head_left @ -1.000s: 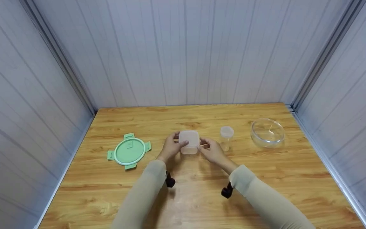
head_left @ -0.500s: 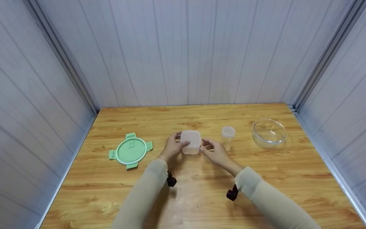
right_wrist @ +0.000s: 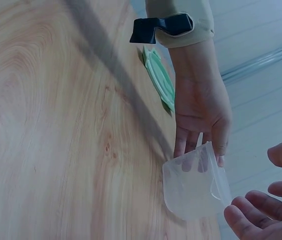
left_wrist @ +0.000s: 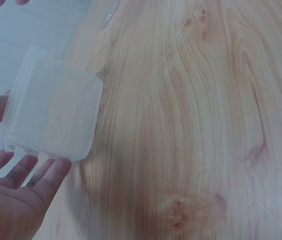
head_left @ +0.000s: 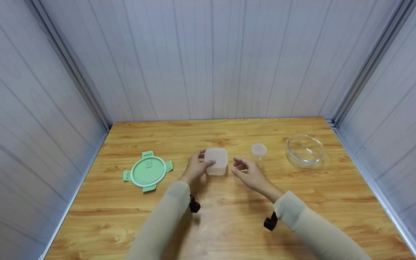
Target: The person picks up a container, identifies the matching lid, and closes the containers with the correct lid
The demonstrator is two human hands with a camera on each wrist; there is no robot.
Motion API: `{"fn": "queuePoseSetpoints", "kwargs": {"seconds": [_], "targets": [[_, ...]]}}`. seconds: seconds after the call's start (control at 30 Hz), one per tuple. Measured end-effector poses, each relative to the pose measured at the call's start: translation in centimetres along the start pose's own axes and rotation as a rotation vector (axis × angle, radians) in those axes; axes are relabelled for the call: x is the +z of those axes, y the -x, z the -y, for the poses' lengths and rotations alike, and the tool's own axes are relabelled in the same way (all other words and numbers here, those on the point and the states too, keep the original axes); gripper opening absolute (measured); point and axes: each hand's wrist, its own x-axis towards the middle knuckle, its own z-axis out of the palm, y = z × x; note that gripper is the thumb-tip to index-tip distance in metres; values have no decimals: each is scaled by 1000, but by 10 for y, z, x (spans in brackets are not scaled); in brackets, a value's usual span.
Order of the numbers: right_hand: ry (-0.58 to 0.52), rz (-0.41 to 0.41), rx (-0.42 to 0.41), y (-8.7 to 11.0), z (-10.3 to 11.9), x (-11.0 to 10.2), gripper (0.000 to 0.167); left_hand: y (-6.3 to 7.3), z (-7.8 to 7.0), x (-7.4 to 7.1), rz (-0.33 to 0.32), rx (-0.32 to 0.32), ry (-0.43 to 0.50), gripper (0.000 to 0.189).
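A square translucent plastic container (head_left: pixel 216 161) with a lid is in the middle of the head view. My left hand (head_left: pixel 195 167) grips its left side, thumb on the lid and fingers against the wall, also seen on the container (left_wrist: pixel 56 107) in the left wrist view. Whether the base touches the table, I cannot tell. To the right of the container is my right hand (head_left: pixel 253 177), apart from it in the head view, with loosely bent fingers holding nothing. Just behind the right hand stands a small clear jar (head_left: pixel 259 150) with a pale lid, its lower part mostly hidden.
A round green lid (head_left: pixel 148 172) with several side clips lies at the left of the wooden table (head_left: pixel 215 231). At the right stands a clear round glass bowl (head_left: pixel 304 151). Pale panel walls (head_left: pixel 211 65) enclose the back and both sides.
My right hand has drawn away from the container, back to the right, and now covers more of the jar. The left hand keeps its grip with little movement.
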Motion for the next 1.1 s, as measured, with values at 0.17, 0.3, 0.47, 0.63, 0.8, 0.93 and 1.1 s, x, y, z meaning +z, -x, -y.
{"fn": "queuePoseSetpoints", "kwargs": {"seconds": [0.17, 0.3, 0.47, 0.63, 0.8, 0.93, 1.1], "targets": [[-9, -9, -29, 3, -1, -5, 45, -1, 0, 1, -9, -9, -12, 63], [-16, -15, -31, 5, -2, -8, 45, -1, 0, 0, -18, 2, -27, 63], [-13, -24, -6, 9, -2, -14, 46, 0, 1, 0, -14, 15, -39, 62], [-6, -18, -12, 14, -1, -20, 48, 0, 2, 0, -6, 11, -28, 63], [8, -31, -20, 17, -2, -27, 46, 3, 0, -1, 6, 18, -20, 65], [20, -77, -14, 17, -4, -32, 41, 4, -1, -1, 9, 17, -24, 66], [14, -129, -27, 18, -5, -39, 34, 2, 1, -1, -1, 15, -39, 63]]}}
